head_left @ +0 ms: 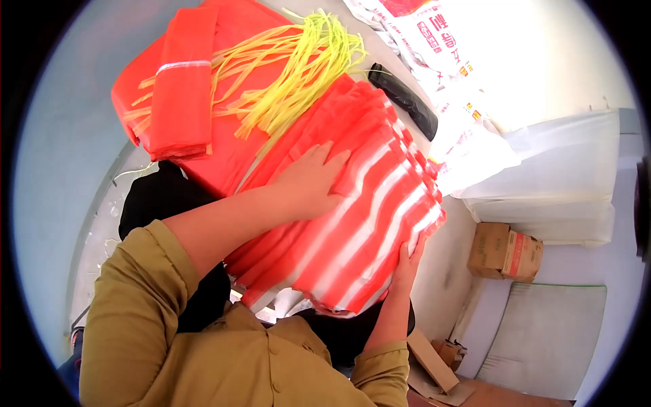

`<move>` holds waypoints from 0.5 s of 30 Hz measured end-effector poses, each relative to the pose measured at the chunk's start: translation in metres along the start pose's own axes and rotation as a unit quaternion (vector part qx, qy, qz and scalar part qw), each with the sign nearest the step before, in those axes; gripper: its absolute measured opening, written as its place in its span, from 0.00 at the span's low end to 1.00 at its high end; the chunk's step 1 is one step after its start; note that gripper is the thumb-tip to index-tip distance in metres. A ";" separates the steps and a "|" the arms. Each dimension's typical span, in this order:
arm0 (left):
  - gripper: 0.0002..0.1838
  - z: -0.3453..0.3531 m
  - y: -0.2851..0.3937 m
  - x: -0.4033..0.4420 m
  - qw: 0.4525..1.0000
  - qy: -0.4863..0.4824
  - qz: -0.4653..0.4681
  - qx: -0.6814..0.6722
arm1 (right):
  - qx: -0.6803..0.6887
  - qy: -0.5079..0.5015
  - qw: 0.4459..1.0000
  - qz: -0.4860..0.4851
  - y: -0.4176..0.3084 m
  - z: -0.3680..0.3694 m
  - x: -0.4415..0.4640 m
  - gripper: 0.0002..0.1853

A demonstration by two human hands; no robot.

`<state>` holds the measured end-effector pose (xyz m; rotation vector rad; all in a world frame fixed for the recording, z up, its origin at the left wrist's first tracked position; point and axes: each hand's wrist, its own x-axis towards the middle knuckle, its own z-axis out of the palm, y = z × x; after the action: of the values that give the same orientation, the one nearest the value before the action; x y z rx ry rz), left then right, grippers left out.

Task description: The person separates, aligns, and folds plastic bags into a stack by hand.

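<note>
Hands (312, 182) x2, both on 1 red/wht pile (352, 234)

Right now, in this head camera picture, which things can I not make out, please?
- Head view: the underside of the striped red stack, hidden by its upper layers.
- Head view: how the right hand meets the stack underneath, hidden by the stack's edge.
- Head view: the far end of the printed white bag, cut off by the top edge.
- Head view: print on the cardboard box, too small.

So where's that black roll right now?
In the head view, the black roll lies right of top centre, between the yellow strips and the white printed bags.
</note>
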<state>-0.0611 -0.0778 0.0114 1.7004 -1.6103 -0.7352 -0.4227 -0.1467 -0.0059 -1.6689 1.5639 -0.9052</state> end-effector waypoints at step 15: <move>0.43 -0.026 -0.047 0.067 0.992 0.115 -0.019 -0.050 | 0.021 -0.026 0.999 -0.011 -0.045 0.074 0.084 0.43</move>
<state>-0.0062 -0.1413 -0.0068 1.6814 -1.3652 -0.6028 -0.3325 -0.2269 -0.0045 -1.6705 1.4852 -0.8918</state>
